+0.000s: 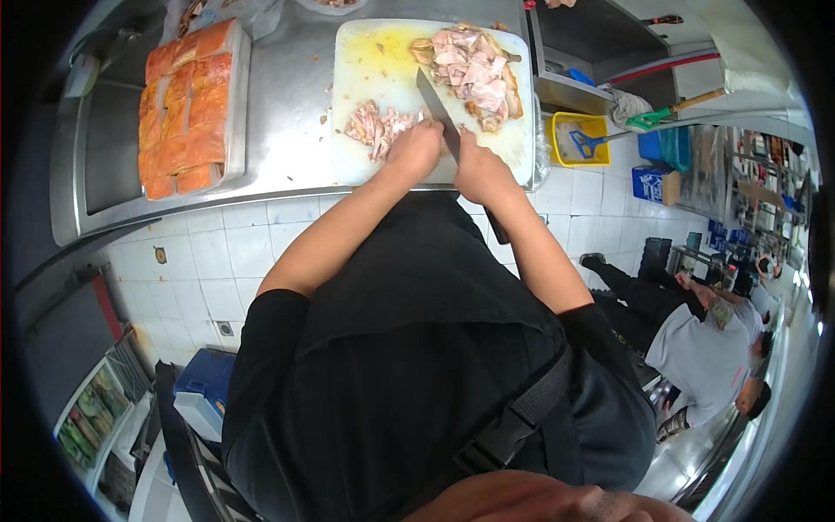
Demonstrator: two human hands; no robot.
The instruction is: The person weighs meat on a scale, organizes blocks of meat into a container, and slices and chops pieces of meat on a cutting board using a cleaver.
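My right hand (483, 176) is wrapped round a large kitchen knife (437, 109); its blade points away from me over the white cutting board (374, 74). Close to the left side of the blade, my left hand (415, 153) has its fingers curled and pressed down on meat, which they mostly cover. Cut strips of pale meat (370, 129) lie left of that hand. Beyond the blade on the right is a bigger heap of sliced meat (474, 70), pinkish with browned skin. Yellowish juice wets the far part of the board.
A tray (237, 113) of orange-brown roasted slabs (184, 109) stands on the steel counter (291, 96) at left. Right of the counter are a yellow bucket (574, 139) and a blue box (651, 184). Co-workers, one in a grey shirt (700, 344), are at right.
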